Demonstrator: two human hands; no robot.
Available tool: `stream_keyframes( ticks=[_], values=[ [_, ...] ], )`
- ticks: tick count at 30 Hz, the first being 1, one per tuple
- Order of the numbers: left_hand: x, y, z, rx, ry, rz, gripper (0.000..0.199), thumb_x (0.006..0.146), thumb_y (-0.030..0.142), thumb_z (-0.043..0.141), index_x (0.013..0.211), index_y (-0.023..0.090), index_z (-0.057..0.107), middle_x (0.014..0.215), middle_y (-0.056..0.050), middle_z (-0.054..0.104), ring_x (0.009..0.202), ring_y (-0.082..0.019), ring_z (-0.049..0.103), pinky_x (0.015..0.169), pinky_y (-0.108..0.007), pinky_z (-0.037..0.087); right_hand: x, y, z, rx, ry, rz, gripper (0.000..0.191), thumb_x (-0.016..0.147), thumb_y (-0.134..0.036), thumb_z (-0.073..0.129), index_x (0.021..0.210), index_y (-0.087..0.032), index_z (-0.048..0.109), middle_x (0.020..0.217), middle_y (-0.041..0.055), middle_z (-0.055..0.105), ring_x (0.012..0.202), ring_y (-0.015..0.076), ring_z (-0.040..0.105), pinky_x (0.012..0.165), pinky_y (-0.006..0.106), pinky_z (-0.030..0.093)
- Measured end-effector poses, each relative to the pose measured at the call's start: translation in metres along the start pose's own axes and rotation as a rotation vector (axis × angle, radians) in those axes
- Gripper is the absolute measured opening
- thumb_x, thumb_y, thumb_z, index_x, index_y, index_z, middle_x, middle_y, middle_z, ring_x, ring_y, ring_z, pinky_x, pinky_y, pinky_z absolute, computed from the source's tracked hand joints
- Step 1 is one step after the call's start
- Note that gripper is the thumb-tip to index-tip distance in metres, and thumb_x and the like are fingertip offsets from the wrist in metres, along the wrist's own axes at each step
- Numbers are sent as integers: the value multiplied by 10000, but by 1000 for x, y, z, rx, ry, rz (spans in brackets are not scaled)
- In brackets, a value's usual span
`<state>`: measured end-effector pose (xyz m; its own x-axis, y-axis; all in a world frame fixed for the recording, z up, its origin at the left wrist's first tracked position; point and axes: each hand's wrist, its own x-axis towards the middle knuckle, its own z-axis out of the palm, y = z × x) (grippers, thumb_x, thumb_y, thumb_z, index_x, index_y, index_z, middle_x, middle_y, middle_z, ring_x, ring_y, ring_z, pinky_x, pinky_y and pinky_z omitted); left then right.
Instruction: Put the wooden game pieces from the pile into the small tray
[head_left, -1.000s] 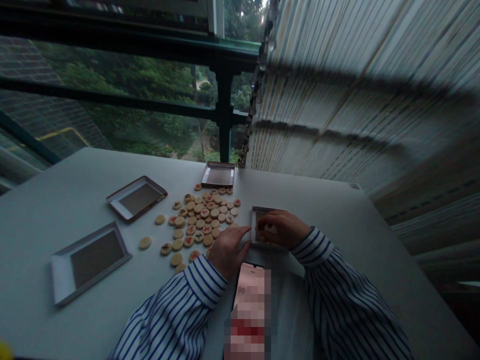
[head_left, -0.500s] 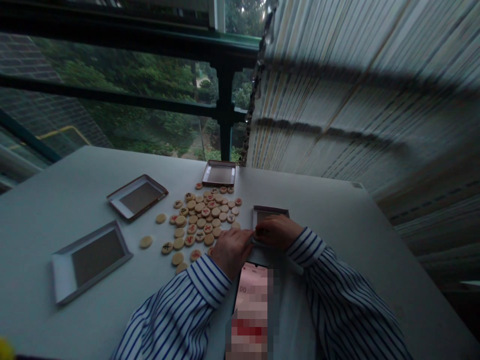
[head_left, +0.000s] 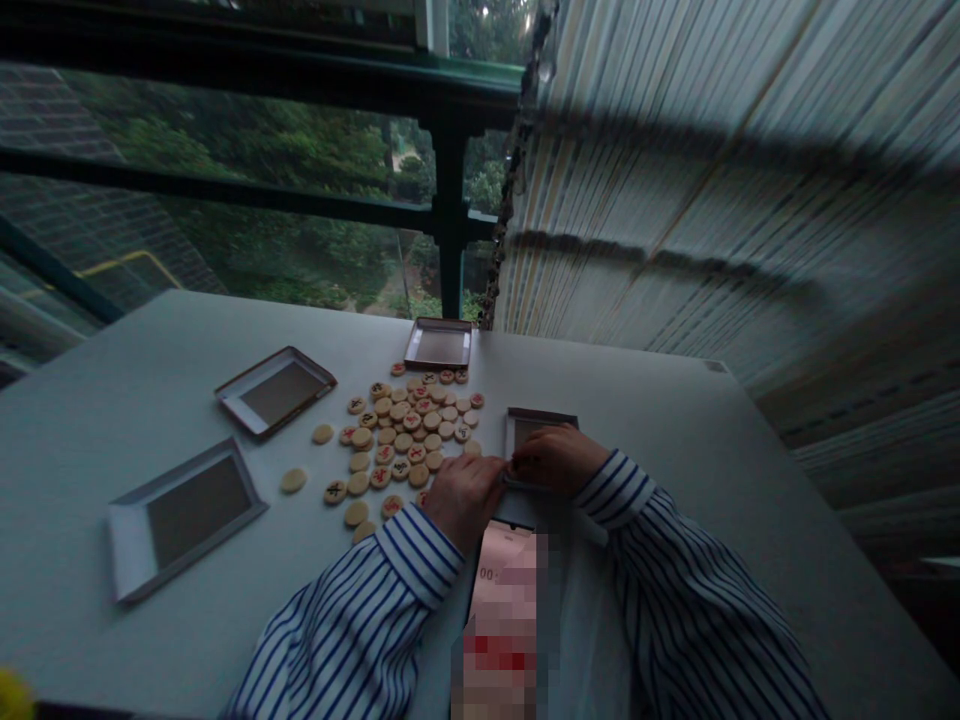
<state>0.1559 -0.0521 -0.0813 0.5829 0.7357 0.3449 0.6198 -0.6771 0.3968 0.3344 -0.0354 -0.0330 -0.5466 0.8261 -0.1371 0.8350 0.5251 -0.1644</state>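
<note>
My left hand (head_left: 466, 496) rests at the near right edge of the heap of xiangqi pieces (head_left: 411, 421), its fingers closed and pointing right. My right hand (head_left: 556, 458) reaches over a shallow box tray (head_left: 523, 414) and covers most of its near side. Its fingers are curled in, and the fingertips of both hands meet at the tray's near left corner. Whatever lies between them is hidden. The pieces are round and pale wood; some show red or black characters, others are blank side up. Just below my hands lies a phone (head_left: 507, 570) with a lit pink screen.
Three more shallow trays stand around the heap: one at the back (head_left: 439, 344), one at the left (head_left: 277, 391) and a larger pale one nearer me (head_left: 187, 520). The white table (head_left: 675, 480) ends at a window, with a striped curtain (head_left: 645, 180) on the right.
</note>
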Motion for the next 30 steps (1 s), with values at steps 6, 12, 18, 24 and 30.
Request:
stream_keyframes(
  ticks=[6,12,18,24,30],
  values=[
    [1,1,0,30,-6,-11,165,774,192,479,920,177,552,813,-52,628,774,-194,552,657,-314,390,1,0,1,5,4,-16,175,761,-275,506,812,-233,667,794,23,664,742,142,581,595,219,341],
    [0,-1,2,37,-3,0,175,778,204,481,940,185,542,821,-45,628,786,-195,550,675,-323,394,1,-2,1,-29,-10,4,164,757,-277,511,789,-248,669,779,14,671,750,146,584,588,229,323],
    [2,2,-1,29,-20,-21,147,790,207,462,894,176,560,790,-43,627,758,-188,556,665,-319,402,1,-2,2,-45,-37,9,173,765,-283,496,801,-259,664,794,8,672,784,148,579,595,237,299],
    [1,2,0,14,-3,-11,156,775,187,475,907,181,558,796,-42,631,769,-186,562,675,-320,415,2,-5,2,-39,-60,31,156,760,-265,504,794,-278,655,814,-11,670,819,154,568,616,248,280],
    [-2,-6,2,-42,94,6,255,734,234,539,980,165,546,887,-69,635,845,-207,564,727,-346,439,-1,-5,-3,5,-11,55,203,769,-350,501,815,-217,648,798,29,659,778,154,561,625,246,295]
  ],
)
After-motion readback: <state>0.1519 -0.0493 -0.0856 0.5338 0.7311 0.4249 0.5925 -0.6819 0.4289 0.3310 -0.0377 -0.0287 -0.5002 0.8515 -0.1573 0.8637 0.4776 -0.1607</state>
